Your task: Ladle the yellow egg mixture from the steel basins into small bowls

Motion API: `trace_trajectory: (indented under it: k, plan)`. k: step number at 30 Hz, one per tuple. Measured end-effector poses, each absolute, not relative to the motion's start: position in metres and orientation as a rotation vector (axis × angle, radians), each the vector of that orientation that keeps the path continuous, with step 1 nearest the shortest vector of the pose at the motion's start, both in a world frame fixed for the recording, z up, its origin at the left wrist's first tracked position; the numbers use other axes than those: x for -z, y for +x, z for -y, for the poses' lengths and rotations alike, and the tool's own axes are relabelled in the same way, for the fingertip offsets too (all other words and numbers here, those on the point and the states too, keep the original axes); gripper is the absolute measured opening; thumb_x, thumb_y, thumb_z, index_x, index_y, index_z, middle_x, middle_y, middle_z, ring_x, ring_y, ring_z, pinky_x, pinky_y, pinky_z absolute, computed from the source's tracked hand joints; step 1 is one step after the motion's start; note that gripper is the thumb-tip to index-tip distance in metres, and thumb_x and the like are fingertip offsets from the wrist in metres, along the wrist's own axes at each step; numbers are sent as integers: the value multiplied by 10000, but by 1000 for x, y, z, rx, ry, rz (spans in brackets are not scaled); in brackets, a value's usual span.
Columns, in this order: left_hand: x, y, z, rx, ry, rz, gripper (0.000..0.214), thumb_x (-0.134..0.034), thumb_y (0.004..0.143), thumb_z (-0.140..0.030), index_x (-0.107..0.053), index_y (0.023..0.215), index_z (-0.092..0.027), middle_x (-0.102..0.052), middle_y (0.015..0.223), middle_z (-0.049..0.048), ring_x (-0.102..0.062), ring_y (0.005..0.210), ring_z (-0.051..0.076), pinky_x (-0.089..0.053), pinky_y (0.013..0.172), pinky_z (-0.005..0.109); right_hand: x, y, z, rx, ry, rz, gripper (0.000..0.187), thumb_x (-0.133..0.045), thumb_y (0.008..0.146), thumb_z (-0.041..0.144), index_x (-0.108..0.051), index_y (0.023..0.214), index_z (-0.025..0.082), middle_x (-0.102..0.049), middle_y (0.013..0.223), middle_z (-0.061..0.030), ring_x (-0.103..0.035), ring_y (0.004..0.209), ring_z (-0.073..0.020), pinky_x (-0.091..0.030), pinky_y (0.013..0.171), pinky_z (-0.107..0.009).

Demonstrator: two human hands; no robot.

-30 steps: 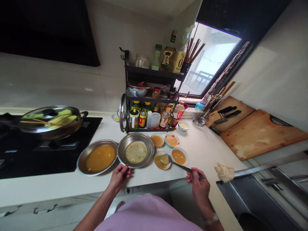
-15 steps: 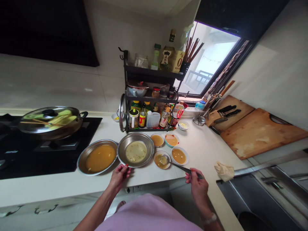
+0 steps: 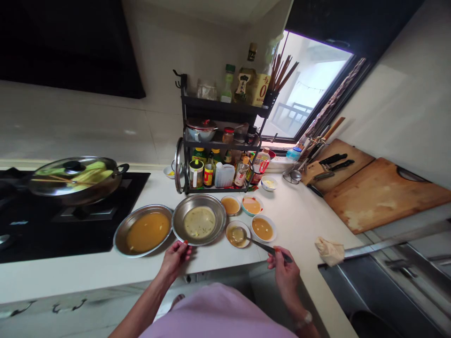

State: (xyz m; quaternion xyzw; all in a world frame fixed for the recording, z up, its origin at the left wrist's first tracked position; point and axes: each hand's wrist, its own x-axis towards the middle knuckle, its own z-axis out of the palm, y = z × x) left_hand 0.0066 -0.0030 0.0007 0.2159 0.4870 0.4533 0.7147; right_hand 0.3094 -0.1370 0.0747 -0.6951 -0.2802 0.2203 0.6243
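Observation:
My right hand (image 3: 284,267) grips the dark handle of a ladle (image 3: 262,245). The ladle's head lies in a small bowl (image 3: 231,241) of yellowish-brown liquid. With my left hand (image 3: 176,257) I pinch the near rim of a steel basin (image 3: 179,216), which holds a pale greenish broth with bits in it. Left of it stands a second steel basin (image 3: 121,229) with orange-brown liquid. Three more small bowls of orange-brown liquid sit around the first: a back left bowl (image 3: 239,210), a back right bowl (image 3: 254,214) and a white bowl (image 3: 274,233).
A lidded pan (image 3: 75,183) with green food sits on the black stove (image 3: 137,188). Behind the bowls, a black rack (image 3: 225,103) carries bottles and jars. Right are a small patterned bowl (image 3: 268,188), knives (image 3: 334,162), a cutting board (image 3: 384,197), a cloth (image 3: 330,251) and a sink (image 3: 377,277).
My right hand has shifted slightly left with the ladle, and its head has moved a little left within the small bowl. My left hand stays on the basin rim.

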Motion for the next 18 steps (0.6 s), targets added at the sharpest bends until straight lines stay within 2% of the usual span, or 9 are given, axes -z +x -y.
trace_trajectory:
  k: [12,18]
  plan:
    - [-1,7,4,-1002,462,-1094,224,-755,670,-198,-543,652,-129,-650,600,17,-557,477,69,-449,416,153,-67,319,137,-500,-1570,567,410,-619,755,522,-580,929,153,-623,556,7,-549,448,-140,-454,453,-255]
    - [-2,7,3,-998,458,-1099,211,-741,682,-181,-538,647,-132,-652,599,20,-565,477,74,-452,420,155,-71,311,135,-493,-1614,635,444,-607,732,569,-583,899,159,-613,532,11,-536,414,-143,-455,438,-266]
